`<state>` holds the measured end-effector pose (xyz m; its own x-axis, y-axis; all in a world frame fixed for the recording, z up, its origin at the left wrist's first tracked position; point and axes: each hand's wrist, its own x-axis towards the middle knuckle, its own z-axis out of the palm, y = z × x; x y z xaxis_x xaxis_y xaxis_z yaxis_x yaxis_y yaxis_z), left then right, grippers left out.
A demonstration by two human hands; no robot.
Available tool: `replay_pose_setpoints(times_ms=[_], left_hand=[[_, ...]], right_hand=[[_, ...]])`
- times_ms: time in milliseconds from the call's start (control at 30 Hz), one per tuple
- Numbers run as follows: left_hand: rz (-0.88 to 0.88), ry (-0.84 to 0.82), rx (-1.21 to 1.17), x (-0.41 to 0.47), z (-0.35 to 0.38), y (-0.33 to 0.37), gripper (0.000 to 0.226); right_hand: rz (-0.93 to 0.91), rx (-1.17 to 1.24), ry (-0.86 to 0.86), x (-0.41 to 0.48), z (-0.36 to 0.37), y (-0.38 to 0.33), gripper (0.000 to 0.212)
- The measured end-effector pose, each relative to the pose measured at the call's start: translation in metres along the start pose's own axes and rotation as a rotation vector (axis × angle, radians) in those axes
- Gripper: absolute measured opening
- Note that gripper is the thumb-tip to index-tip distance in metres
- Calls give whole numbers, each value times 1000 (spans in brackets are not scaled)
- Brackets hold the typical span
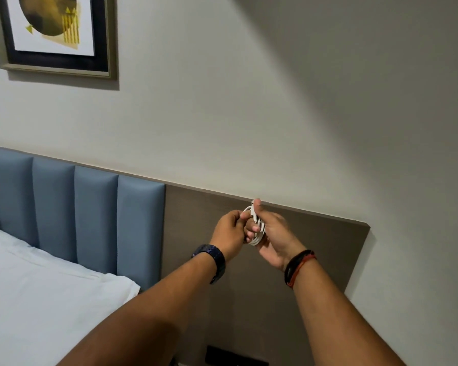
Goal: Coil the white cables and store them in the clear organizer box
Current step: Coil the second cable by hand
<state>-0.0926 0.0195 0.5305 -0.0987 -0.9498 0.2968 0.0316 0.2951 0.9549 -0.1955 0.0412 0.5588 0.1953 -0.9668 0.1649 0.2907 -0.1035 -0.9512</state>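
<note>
Both my hands are raised in front of a brown wall panel. A white cable (258,231), wound into a small coil, sits in my right hand (274,233), with the thumb pressing its white plug end upward. My left hand (229,232) is closed against the coil's left side, fingers pinching the loops. The clear organizer box is out of view.
A bed with white sheets (32,291) and a blue padded headboard (77,217) lies at the left. The brown wooden panel (315,249) fills the wall behind my hands. A framed picture (56,35) hangs at top left. A dark socket plate (236,356) shows at the bottom edge.
</note>
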Motion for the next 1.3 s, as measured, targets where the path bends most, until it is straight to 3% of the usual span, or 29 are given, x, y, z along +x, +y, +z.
replay_pose_setpoints(times_ms=[133, 333, 433, 633, 800, 933, 1067, 1167, 1300], left_hand=[[29, 90, 225, 7, 2, -4, 22], [-18, 135, 406, 11, 5, -3, 17], [-15, 150, 451, 12, 5, -5, 18], [15, 151, 468, 12, 3, -8, 7], [-16, 164, 400, 13, 3, -8, 11], [-21, 164, 435, 12, 3, -10, 19], [3, 164, 479, 9, 7, -11, 21], [18, 172, 508, 8, 8, -12, 14], [12, 210, 517, 8, 9, -15, 12]], right_hand=[[3, -47, 98, 1, 5, 0, 43], [84, -26, 147, 4, 8, 0, 28], [64, -135, 208, 9, 10, 5, 31], [-92, -427, 411, 18, 11, 19, 32], [-308, -632, 596, 18, 4, 25, 6], [-431, -890, 576, 14, 3, 28, 2], [-551, -1164, 635, 13, 1, 34, 14], [-603, -1205, 653, 12, 1, 39, 19], [-625, -1036, 714, 13, 4, 38, 17]])
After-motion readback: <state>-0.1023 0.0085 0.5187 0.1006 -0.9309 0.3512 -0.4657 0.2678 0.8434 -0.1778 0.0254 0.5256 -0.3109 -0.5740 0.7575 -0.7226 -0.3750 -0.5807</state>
